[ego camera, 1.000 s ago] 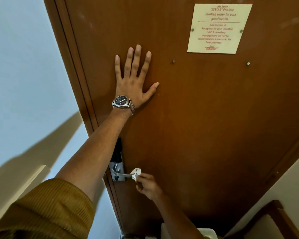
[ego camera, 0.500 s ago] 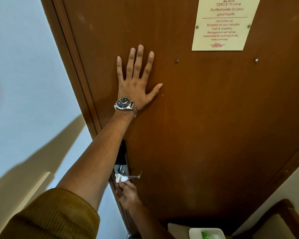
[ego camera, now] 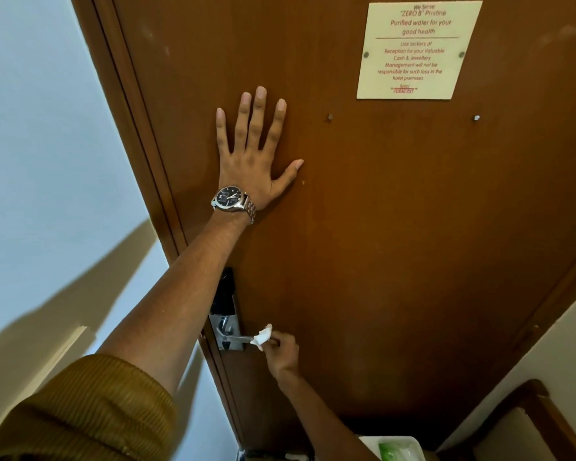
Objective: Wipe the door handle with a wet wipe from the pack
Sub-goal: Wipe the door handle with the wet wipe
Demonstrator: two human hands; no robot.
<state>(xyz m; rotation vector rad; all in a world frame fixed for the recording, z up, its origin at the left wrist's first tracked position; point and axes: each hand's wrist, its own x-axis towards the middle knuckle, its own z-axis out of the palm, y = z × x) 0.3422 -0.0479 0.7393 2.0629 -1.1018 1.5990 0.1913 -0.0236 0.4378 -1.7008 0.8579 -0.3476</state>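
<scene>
Door handle [ego camera: 238, 338]: metal lever, low on the door's left edge, projecting rightward from a steel lock plate [ego camera: 228, 331]. Black upper section of the lock sits above the plate, partly hidden behind the left forearm.

Wet wipe [ego camera: 262, 336]: white, bunched, wrapped over the free outer end of the lever. A tuft sticks up above the lever.

Right hand [ego camera: 281, 356]: comes up from below, fingers curled and pinching the wipe against the tip of the handle. Thumb position not clear from this angle.

Left hand [ego camera: 250, 161]: flat on the door [ego camera: 379, 244] well above the handle, palm pressed to the wood, four fingers extended upward and slightly fanned, thumb splayed out to the right. It grips nothing. Wristwatch [ego camera: 231, 199] with dark dial and metal link band on that wrist. Forearm bare; mustard ribbed sleeve [ego camera: 80, 410] pushed up near the elbow, lower left of view.

Door: brown wood, darker frame down its left side. Cream notice [ego camera: 418, 49] with red print fixed at upper right by two screws; two small studs in the wood below it.

Wipe pack [ego camera: 394, 449]: white with green panel, at the bottom edge of view, below and right of the handle, partly cut off. What it rests on, cannot tell.

Pale wall [ego camera: 47, 144] left of the frame.
</scene>
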